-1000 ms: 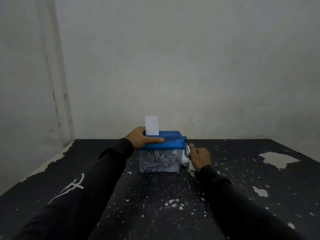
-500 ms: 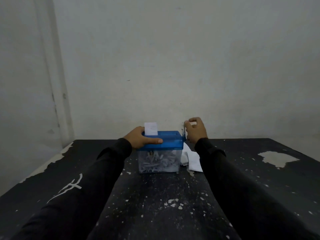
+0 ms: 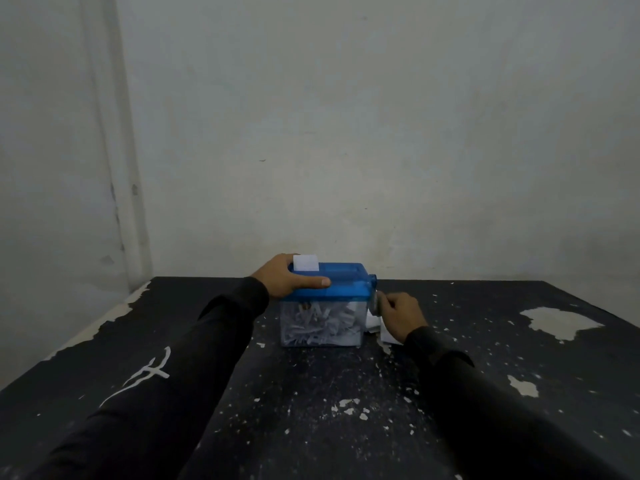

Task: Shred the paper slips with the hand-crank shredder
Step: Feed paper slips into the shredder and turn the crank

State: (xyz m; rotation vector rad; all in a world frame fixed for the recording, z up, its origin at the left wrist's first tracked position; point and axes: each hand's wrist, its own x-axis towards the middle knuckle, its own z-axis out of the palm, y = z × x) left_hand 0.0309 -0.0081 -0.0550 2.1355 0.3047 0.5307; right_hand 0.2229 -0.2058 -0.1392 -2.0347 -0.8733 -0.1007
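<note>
- Shredder [image 3: 325,303]: boxy, glossy blue plastic lid over a clear bin, standing near the far edge of table [image 3: 311,410], just before the wall.
- Bin packed with curly white shreds [image 3: 318,325], pale through the clear wall.
- Slip [image 3: 306,262]: flat white rectangle, upright in the lid's slot, only a short stub showing.
- Left hand [image 3: 287,277]: clamped over the lid's left end, thumb laid along the front edge.
- Right hand [image 3: 403,315]: fingers curled round the grey crank [image 3: 375,303], low at the shredder's right side.
- More slips [image 3: 382,332]: white, lying just right of the bin, partly hidden.
- Table: matte black, paint chipped in pale flecks and patches.
- Sleeves: black, left one with a white mark.
</note>
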